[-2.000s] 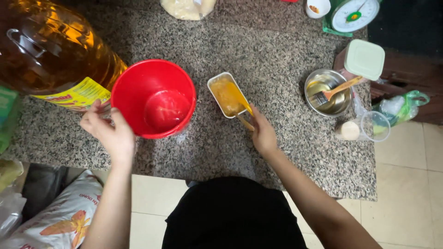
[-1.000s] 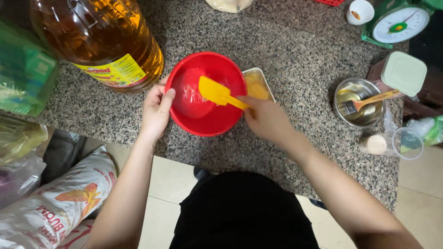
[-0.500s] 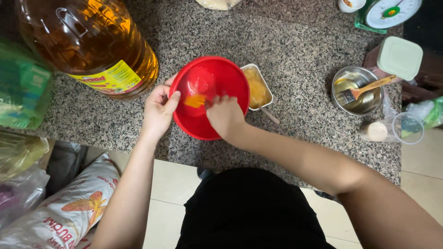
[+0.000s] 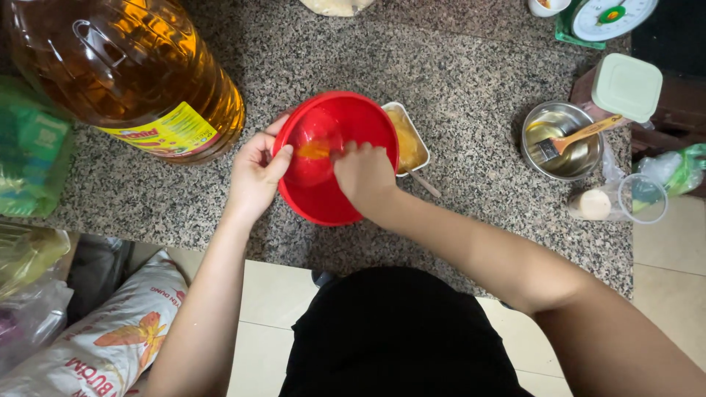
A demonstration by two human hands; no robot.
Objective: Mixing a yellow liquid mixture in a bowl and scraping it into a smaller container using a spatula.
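1. A speckled granite worktop is seen from above, with pale floor tiles and a printed sack below its near edge.
2. The red bowl stands near the worktop's front edge. It is steadied by the left hand, whose fingers are curled over the rim.
3. The right hand is inside the bowl, and its fingers are closed on a yellow spatula, of which only the blade is visible.
4. Just behind the bowl and touching it lies a small rectangular tin with yellow batter.
5. Farther away stand a big oil bottle, a steel cup with a brush and a green scale.
6. For a clean scraping, the blade should be pressed flat to the wall and the bowl held firm.
7. Half a second ago the right hand was nearer to the bowl's middle; now it is moved a little to the right.
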